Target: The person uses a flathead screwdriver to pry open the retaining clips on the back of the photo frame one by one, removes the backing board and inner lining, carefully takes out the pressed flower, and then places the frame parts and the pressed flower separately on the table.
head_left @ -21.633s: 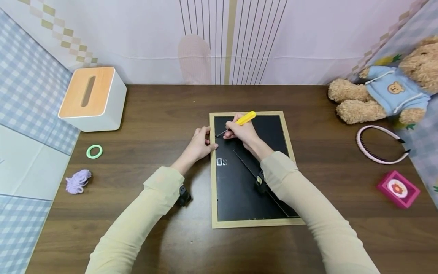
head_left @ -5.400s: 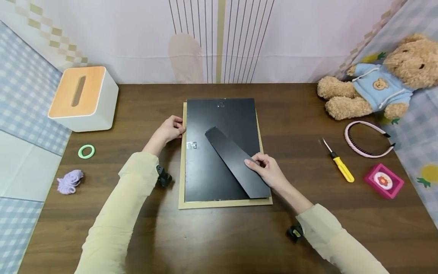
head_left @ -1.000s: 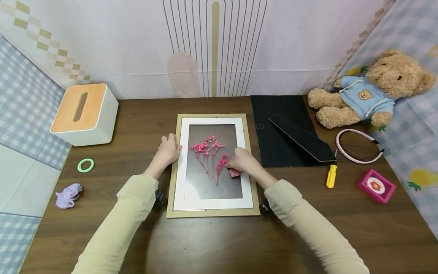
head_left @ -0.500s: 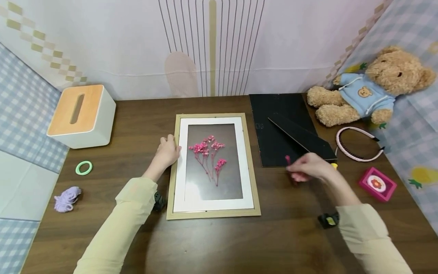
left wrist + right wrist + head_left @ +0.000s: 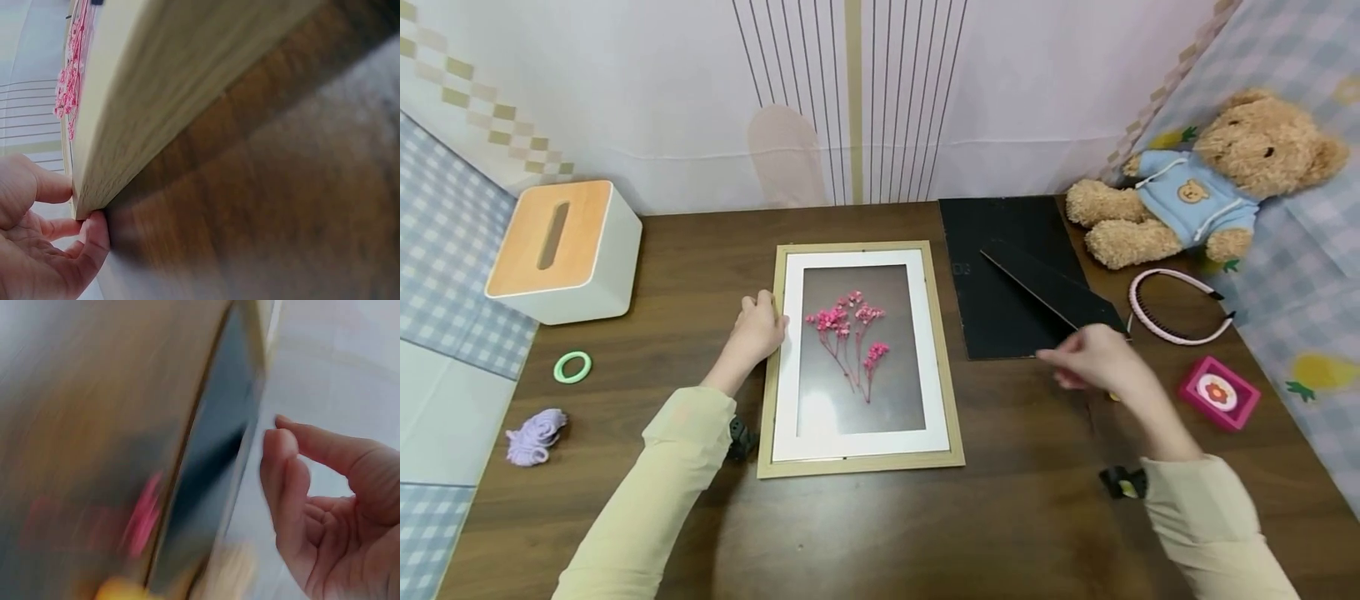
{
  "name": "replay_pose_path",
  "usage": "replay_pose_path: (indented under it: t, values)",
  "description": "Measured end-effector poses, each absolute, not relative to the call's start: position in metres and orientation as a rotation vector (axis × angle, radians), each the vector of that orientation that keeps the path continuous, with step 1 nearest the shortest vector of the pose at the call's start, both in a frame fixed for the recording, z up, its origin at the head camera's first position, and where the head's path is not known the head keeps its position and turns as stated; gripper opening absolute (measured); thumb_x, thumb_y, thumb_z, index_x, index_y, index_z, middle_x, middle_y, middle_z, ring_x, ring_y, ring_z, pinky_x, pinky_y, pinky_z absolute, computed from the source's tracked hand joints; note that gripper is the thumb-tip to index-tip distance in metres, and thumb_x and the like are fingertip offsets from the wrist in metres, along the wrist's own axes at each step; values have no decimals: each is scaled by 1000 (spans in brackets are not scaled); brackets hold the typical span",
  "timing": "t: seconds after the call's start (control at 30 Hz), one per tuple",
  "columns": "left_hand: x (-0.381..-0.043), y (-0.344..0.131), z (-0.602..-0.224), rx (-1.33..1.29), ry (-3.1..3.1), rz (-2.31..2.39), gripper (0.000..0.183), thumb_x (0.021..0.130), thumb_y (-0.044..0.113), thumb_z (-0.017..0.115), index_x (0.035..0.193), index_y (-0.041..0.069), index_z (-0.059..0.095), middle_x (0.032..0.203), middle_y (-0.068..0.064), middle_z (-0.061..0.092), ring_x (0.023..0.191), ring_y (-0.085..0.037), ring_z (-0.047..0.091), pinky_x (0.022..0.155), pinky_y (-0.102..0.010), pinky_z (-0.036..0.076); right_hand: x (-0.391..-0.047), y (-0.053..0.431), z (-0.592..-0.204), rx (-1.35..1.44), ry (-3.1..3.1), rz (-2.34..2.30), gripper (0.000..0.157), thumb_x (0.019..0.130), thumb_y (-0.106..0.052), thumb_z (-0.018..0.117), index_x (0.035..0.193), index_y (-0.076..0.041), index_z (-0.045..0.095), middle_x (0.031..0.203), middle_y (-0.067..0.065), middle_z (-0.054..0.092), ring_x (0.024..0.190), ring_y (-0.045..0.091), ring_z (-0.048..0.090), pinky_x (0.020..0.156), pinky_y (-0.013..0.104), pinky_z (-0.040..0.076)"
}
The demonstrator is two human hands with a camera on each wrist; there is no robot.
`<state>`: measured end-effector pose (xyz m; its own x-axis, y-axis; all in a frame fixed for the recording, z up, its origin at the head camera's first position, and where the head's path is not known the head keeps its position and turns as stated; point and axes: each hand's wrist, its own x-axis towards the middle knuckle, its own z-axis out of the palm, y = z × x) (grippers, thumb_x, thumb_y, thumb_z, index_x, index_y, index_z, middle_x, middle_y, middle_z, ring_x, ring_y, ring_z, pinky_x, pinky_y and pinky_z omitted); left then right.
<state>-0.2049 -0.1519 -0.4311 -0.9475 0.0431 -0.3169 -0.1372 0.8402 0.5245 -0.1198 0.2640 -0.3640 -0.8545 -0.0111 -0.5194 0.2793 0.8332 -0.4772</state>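
Note:
A wooden picture frame lies on the table, with pink dried flowers on its pane inside a white mat. My left hand grips the frame's left edge; the left wrist view shows the thumb above and fingertips against its side. My right hand hovers beside the black backing board, fingers loosely bent. Nothing shows between its fingers in the right wrist view. A blurred pink sprig shows on the tabletop there; in the head view only a thin stem shows below the hand.
A tissue box, a green ring and a lilac yarn bundle stand left. Right are a teddy bear, a headband and a pink box. A yellow-handled screwdriver is mostly hidden by my right hand.
My right hand has gone from the flowers on the pane to the right, carrying a pink sprig, and let it go. My left hand stays on the frame's edge.

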Motion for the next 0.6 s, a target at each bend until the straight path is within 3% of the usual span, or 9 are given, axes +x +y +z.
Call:
replay_pose_path:
  t: [0.1,0.33,0.47,0.6]
  values:
    - [-205,-153,-432,-77,2702,809,50,96,21,44,134,-7,30,130,-36,32,112,-51,46,93,-57,42,-129,205,-372,53,2460,-856,31,86,-28,65,79,3,68,56,0,64,51,9,61,52,27,53]
    - [-205,-153,-432,-87,2703,814,50,96,21,44,135,-7,30,130,-35,33,114,-50,46,95,-56,41,-143,91,-401,-173,2407,-769,33,84,-24,67,59,-3,62,46,2,58,39,11,55,42,21,46]
    - [-204,-154,-431,-89,2700,812,50,96,20,43,135,-8,29,132,-36,32,116,-50,45,96,-56,40,-149,69,-408,-162,2424,-737,31,85,-15,63,57,-4,59,40,-1,53,35,9,53,39,21,47]
    - [-203,-153,-431,-96,2708,821,49,96,19,44,135,-7,29,131,-35,32,115,-50,45,96,-56,40,-153,76,-406,-149,2367,-762,27,84,-9,59,57,-3,61,41,-3,53,35,7,52,41,21,48]
